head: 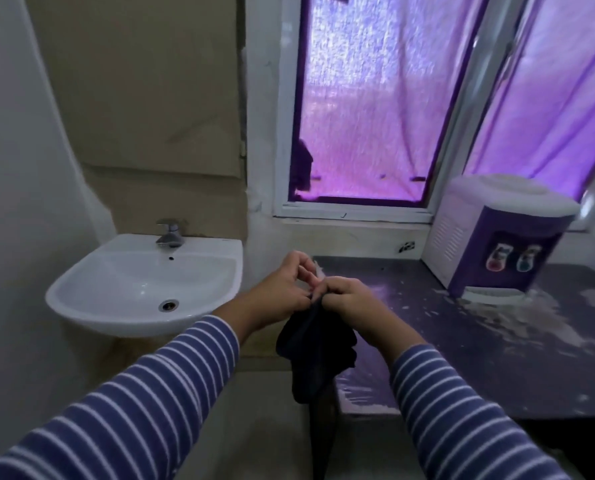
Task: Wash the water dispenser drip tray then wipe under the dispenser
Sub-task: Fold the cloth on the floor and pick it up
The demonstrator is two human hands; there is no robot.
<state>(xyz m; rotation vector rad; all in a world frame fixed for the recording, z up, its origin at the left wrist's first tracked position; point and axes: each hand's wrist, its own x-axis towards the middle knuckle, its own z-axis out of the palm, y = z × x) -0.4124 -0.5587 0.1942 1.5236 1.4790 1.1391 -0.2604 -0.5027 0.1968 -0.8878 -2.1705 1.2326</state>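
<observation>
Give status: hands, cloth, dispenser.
Both busy: left hand and right hand pinch dark cloth, hanging between sink and table. On table, water dispenser upright, drip tray at base. Only pale patches beside it.

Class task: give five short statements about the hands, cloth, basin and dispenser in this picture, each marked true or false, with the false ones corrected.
1. The left hand and right hand both hold a dark cloth. True.
2. A purple and white water dispenser stands on the dark table. True.
3. The white ceramic basin hangs left of the table. True.
4. The cloth lies in the basin. False: it hangs from the hands.
5. Water runs from the chrome tap. False: no stream shows.
</observation>
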